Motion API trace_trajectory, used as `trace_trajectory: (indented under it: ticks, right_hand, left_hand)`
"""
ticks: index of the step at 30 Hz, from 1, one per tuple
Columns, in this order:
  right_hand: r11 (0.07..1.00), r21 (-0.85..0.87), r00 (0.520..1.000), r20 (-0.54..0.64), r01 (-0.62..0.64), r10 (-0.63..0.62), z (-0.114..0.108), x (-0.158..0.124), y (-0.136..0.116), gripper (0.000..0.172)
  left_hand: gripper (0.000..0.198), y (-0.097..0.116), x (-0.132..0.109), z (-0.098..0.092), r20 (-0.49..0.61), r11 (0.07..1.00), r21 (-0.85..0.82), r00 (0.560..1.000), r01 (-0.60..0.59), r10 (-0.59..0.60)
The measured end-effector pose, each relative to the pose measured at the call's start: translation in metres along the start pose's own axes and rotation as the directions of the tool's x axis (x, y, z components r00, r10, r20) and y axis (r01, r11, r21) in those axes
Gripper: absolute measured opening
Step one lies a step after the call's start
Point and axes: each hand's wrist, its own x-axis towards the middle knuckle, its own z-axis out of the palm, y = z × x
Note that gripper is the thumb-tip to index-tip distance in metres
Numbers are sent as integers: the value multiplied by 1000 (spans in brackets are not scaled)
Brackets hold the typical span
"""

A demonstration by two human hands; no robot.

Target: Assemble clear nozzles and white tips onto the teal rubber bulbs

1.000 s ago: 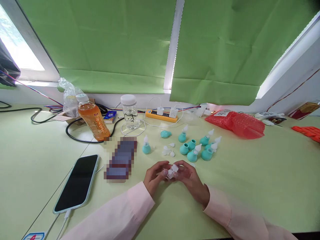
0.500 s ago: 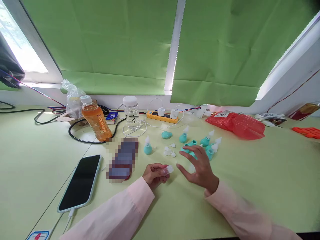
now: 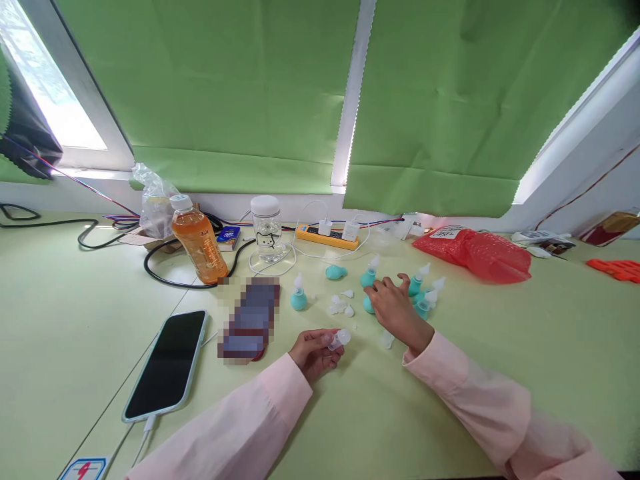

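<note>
My left hand pinches a small clear plastic nozzle piece between thumb and fingers, just above the table. Further forward and to the right, my right hand curls its fingers down around a teal rubber bulb; the hand covers part of it and the bulbs beside it. Teal bulbs with clear pointed tips stand around that hand, one behind it and several to its right. One tipped bulb stands apart on the left. Small clear plastic parts lie between the hands.
A phone on a cable and a blurred-out dark object lie left. Behind stand an orange drink bottle, a clear jar and a yellow power strip. A red bubble-wrap bag lies at the back right.
My right hand has moved forward from spread fingers to curled fingers over the teal bulbs. My left hand still holds the clear piece, now turned slightly. The whole view has shifted a little.
</note>
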Motion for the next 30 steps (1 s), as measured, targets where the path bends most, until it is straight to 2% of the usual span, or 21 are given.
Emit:
trace_trajectory:
  ticks: [5, 8, 11, 13, 16, 19, 20, 22, 25, 30]
  right_hand:
    - [976, 205, 993, -109, 71, -49, -24, -9, 4, 21]
    - [890, 429, 982, -166, 153, -89, -39, -20, -3, 19]
    - [694, 669, 962, -133, 265, -239, -36, -29, -21, 23]
    - [526, 808, 954, -140, 266, -267, -24, -33, -36, 24]
    - [303, 939, 986, -140, 160, -87, -2, -39, -56, 28]
    - [125, 992, 997, -32, 22, 75, 14, -46, -68, 39]
    - [106, 994, 995, -8, -2, 95, 16, -48, -71, 38]
    - [137, 991, 996, -6, -6, 85, 19, -51, -73, 31]
    - [210, 977, 995, -56, 38, 82, 17, -53, -72, 26]
    - [296, 951, 968, -153, 89, 199, 10, -51, -58, 26]
  left_hand:
    - [36, 3, 1, -1, -50, 999, 21, 998, -26, 27]
    - [31, 10, 1, -2, -83, 999, -26, 996, -46, 44]
    - [24, 15, 0, -1, -127, 993, -59, 987, -105, 97]
    - [24, 17, -1, 0, -129, 992, -49, 986, -113, 106]
    - [36, 17, -2, 0, -123, 995, -22, 988, -100, 97]
    - [43, 18, -2, 0, -113, 993, 17, 987, -116, 117]
    - [42, 18, -2, 0, -105, 992, 29, 987, -122, 124]
    - [42, 19, -2, 0, -93, 991, 40, 987, -126, 129]
    - [42, 19, -3, 2, -80, 991, 54, 989, -121, 125]
    - [43, 18, -4, 4, -47, 987, 103, 991, -124, 129]
